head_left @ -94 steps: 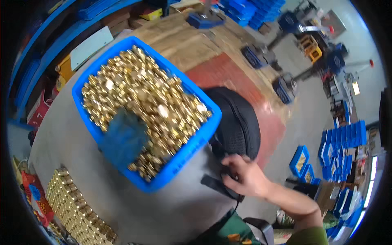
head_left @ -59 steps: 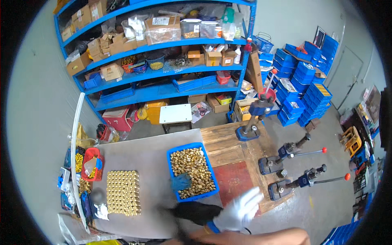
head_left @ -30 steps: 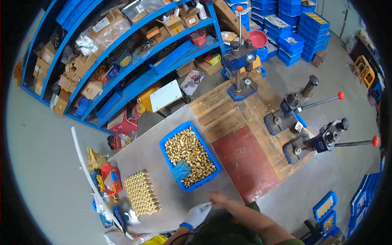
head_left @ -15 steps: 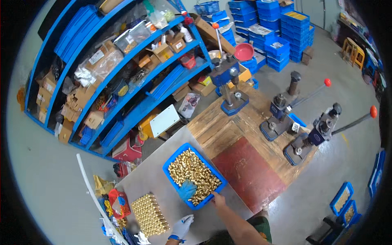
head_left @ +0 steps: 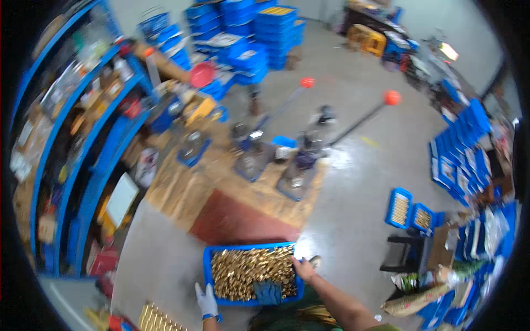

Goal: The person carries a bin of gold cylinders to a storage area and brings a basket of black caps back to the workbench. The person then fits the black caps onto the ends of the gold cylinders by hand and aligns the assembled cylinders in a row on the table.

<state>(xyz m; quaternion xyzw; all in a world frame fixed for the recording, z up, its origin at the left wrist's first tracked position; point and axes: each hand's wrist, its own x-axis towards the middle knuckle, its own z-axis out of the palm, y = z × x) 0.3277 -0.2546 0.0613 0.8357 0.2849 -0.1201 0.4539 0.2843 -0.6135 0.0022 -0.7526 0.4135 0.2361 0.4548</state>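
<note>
A blue plastic crate (head_left: 207,268) full of small shiny gold-coloured metal fittings (head_left: 243,273) is at the table's near edge, close to my body. A dark blue-grey glove or cloth (head_left: 268,292) lies on the fittings. My bare right hand (head_left: 303,269) grips the crate's right rim, thumb over the edge. Beside the left wall is my left hand (head_left: 206,302), in a white glove with a blue band at the wrist; its fingers are stretched and spread, touching or nearly touching the crate. Rows of upright gold-coloured pieces (head_left: 157,319) stand at the lower left, partly cut off.
Beyond the grey tabletop (head_left: 149,243) lie a red mat (head_left: 237,218) and a wooden surface with several hand-lever presses (head_left: 298,171). Blue shelves (head_left: 91,187) stand at the left. On the floor at right are small blue trays (head_left: 398,208) and a black stool (head_left: 402,251).
My view has swung right. The crate has turned and come to the table's near edge with my right hand still on its rim. My left hand has moved from the tabletop to its left side.
</note>
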